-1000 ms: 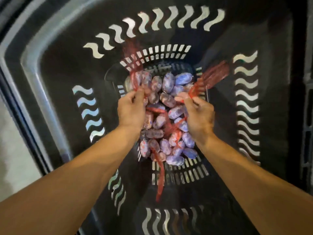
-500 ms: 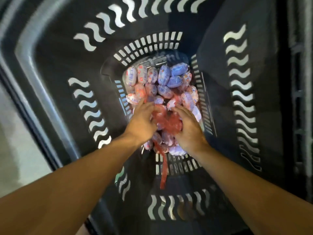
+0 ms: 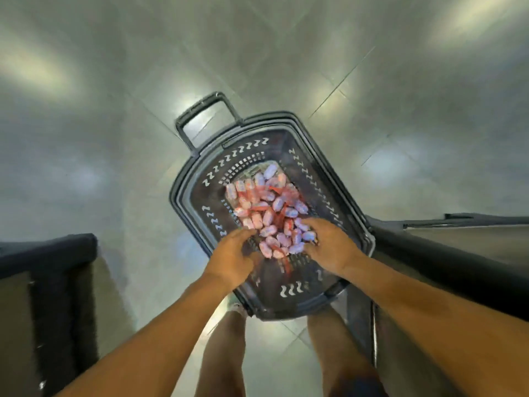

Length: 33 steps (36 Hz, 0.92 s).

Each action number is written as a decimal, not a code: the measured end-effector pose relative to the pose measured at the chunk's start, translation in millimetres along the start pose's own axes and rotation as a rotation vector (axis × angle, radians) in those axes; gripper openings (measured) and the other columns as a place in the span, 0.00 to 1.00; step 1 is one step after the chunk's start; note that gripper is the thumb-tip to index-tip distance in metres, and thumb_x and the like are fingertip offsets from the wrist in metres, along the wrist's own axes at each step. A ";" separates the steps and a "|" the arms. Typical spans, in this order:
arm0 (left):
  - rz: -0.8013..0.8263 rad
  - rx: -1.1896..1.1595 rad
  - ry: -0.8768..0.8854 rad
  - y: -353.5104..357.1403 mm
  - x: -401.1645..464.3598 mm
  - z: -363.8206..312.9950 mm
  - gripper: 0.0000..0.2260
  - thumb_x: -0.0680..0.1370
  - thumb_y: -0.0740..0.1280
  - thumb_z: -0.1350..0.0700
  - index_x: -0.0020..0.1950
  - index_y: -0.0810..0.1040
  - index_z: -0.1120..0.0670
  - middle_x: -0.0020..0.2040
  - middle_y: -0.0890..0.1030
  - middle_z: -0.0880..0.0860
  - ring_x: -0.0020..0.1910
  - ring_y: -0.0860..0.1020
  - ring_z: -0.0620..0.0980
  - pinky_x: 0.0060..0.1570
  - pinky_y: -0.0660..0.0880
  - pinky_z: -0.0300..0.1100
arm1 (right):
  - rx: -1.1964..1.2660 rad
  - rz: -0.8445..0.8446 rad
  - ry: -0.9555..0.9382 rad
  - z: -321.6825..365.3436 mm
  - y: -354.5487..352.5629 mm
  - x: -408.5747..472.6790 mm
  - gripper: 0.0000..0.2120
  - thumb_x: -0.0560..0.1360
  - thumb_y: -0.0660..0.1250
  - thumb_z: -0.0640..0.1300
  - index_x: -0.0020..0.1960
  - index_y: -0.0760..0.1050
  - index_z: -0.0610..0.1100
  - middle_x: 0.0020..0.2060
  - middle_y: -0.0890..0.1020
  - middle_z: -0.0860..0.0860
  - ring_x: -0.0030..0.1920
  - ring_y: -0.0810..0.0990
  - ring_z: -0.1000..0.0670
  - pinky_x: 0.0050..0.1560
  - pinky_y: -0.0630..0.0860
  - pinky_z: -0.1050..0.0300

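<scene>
Our left hand (image 3: 233, 253) hangs inside the basket (image 3: 181, 209) by its near left wall with its fingers curled, and we cannot tell whether it holds anything. Our right hand (image 3: 329, 245) lies with its fingers spread on the near right edge of the wrapped packets (image 3: 269, 213). These are heaped across the basket's bottom among red net strips (image 3: 284, 266). The basket stands on the grey tiled floor (image 3: 114, 138), with its handle (image 3: 200, 107) at its far end.

- Packets (image 3: 269, 207): print too small to read.
- Basket (image 3: 177, 207): near rim partly hidden behind both forearms.
- Left hand (image 3: 232, 256): motion-blurred, grip unclear.
- Right hand (image 3: 329, 245): fingertips lost among packets, grip unclear.
- Left dark unit (image 3: 57, 282), right dark unit (image 3: 458, 253): cut off by picture edges.
</scene>
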<state>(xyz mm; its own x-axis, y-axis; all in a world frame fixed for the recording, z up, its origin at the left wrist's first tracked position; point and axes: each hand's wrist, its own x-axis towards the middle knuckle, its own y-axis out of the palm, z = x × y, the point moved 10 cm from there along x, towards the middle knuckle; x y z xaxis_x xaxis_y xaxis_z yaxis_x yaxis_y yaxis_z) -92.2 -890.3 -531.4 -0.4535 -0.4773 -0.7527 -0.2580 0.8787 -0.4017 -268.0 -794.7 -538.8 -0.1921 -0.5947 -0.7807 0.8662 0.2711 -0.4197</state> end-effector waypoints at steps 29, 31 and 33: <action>0.068 0.395 0.702 -86.5 -379.4 -168.3 0.24 0.82 0.65 0.50 0.77 0.66 0.48 0.78 0.62 0.42 0.79 0.52 0.41 0.76 0.48 0.37 | 0.514 -0.718 0.054 83.5 14.1 -505.5 0.26 0.80 0.70 0.48 0.76 0.69 0.46 0.74 0.70 0.53 0.74 0.66 0.58 0.72 0.52 0.75; 0.103 0.428 0.734 -66.3 -388.8 -179.9 0.23 0.82 0.65 0.49 0.77 0.66 0.48 0.78 0.63 0.44 0.80 0.52 0.44 0.79 0.51 0.42 | 0.546 -0.763 0.110 64.7 27.5 -528.7 0.26 0.80 0.68 0.51 0.77 0.67 0.48 0.75 0.68 0.56 0.73 0.64 0.62 0.69 0.50 0.78; 0.141 0.463 0.778 -42.6 -399.5 -195.3 0.24 0.82 0.65 0.49 0.78 0.66 0.47 0.79 0.62 0.44 0.80 0.52 0.46 0.79 0.52 0.48 | 0.595 -0.813 0.131 46.2 38.3 -552.3 0.27 0.80 0.66 0.54 0.77 0.66 0.51 0.75 0.66 0.60 0.74 0.62 0.63 0.70 0.50 0.78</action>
<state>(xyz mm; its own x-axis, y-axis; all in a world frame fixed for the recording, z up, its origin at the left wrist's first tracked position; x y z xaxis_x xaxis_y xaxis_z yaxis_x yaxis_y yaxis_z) -66.7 -739.4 -111.7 -0.9450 -0.0915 -0.3139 0.1345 0.7664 -0.6282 -107.4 -490.8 -102.3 -0.8433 -0.3337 -0.4212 0.5329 -0.6206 -0.5752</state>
